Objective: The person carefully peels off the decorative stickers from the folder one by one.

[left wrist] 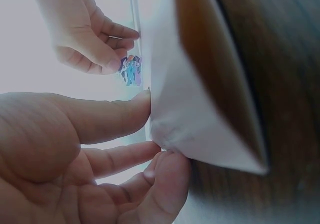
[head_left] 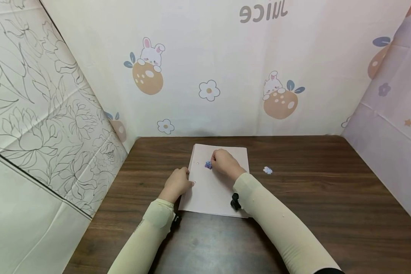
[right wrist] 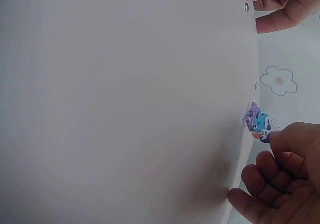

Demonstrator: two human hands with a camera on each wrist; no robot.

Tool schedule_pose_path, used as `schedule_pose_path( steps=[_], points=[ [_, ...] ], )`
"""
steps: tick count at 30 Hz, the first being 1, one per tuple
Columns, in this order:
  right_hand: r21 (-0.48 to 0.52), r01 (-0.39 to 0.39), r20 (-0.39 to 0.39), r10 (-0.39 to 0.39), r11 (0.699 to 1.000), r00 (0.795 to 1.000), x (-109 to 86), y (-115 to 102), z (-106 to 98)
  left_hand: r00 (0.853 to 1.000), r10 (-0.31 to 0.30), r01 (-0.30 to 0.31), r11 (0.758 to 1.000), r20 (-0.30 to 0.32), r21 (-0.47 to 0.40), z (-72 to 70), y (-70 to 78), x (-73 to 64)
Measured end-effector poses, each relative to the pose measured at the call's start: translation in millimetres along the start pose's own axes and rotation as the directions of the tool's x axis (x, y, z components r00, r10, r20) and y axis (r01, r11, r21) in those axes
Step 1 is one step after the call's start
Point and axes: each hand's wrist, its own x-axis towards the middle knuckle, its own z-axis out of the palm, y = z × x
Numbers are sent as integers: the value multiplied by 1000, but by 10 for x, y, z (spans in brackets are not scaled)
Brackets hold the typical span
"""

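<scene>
A white booklet (head_left: 214,198), its left edge dotted with small metal rivets, lies on the brown table. My left hand (head_left: 176,184) grips that edge, thumb on top and fingers along the side, as the left wrist view shows. Above the upper left part of the cover, my right hand (head_left: 225,163) pinches a small sticker (right wrist: 256,121) printed with purple, blue and white cartoon ponies. The right thumb (right wrist: 290,139) covers one end of the sticker, whose other end meets the cover's left margin. The remaining right fingers are curled loosely.
A small pale blue and white cut-out (head_left: 267,170) lies on the table (head_left: 305,198) right of the booklet. Behind stands a printed cloth (head_left: 226,114) with rabbits and flowers; further cloths hang at left and right.
</scene>
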Motion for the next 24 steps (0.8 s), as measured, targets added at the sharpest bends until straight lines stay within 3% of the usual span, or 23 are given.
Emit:
schedule_pose_path(
  steps=[24],
  points=[
    [20, -6, 27, 6, 1000, 1000, -87, 78, -61, 1000, -10, 10, 1000, 9, -4, 0, 11, -11]
  ],
)
